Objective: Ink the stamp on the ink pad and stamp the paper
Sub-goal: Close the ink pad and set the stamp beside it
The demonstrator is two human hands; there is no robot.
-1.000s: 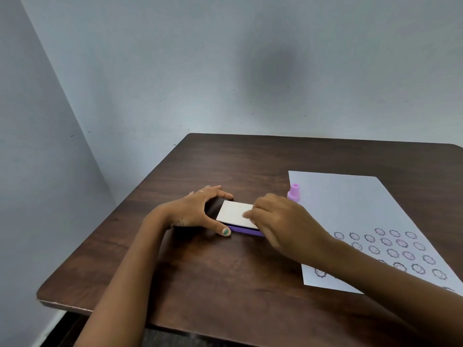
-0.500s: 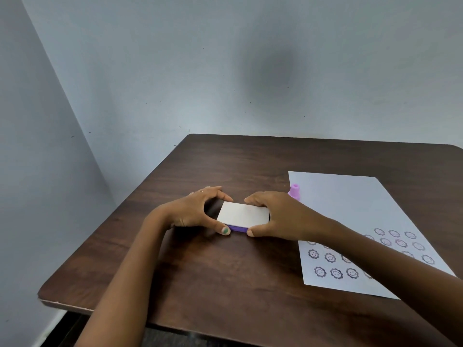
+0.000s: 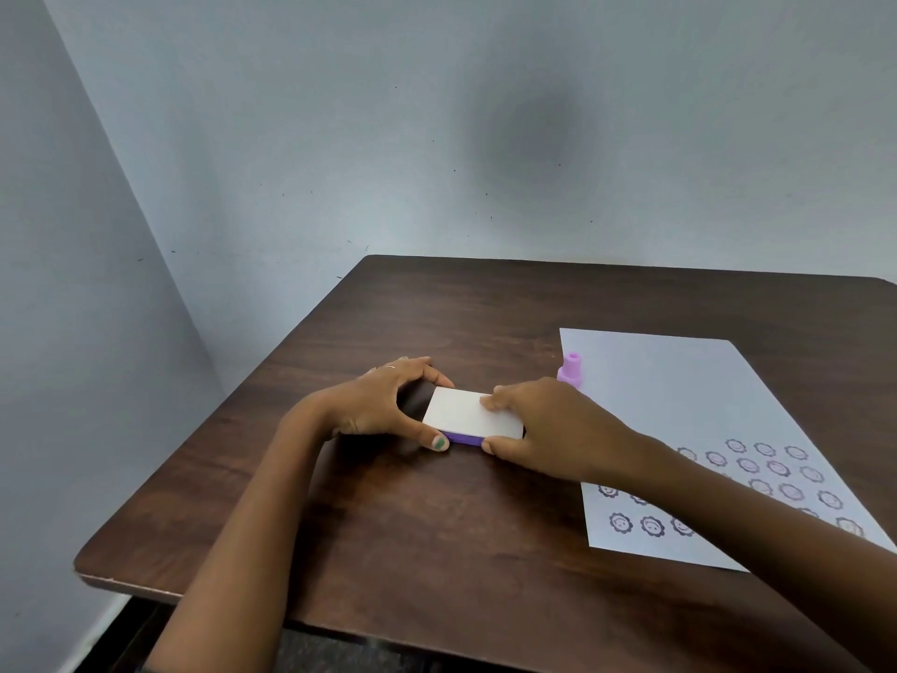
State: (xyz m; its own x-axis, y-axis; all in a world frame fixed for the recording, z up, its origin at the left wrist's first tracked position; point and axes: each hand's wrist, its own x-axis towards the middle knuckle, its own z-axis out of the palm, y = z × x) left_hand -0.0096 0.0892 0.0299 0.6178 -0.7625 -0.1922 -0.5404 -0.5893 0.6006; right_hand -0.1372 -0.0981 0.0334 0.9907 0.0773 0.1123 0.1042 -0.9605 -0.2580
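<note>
1. Tabletop (image 3: 485, 551): dark wood grain, set into a corner of pale walls. All the work sits in its right and middle part; the left and far edges are bare.

2. Paper (image 3: 679, 415): white sheet along the right edge of the tabletop, slightly skewed. Its near end carries rows of small flower-face prints (image 3: 650, 525); the far end is blank. Judged: blank part is where further stamping would go.

3. Right hand (image 3: 548, 429): comes in across the near-left corner of the paper. Thumb at the near side of the ink pad, fingers lying over its far right end. It clasps the lid end rather than lifting anything clear. Probably there to open or close the case.

4. Left hand (image 3: 383, 405): mid-tabletop, curled around the pad's left end, thumb at the near edge, fingers over the far side. Likely bracing the case so that it does not slide.

5. Ink pad (image 3: 473, 414): flat case, white lid on top, purple base showing along the near edge. Lid appears down, so no ink surface is exposed. It lies just left of the paper.

6. Stamp (image 3: 571, 369): small pink, upright near the paper's far-left corner, just beyond the right hand. Nobody holds it.
</note>
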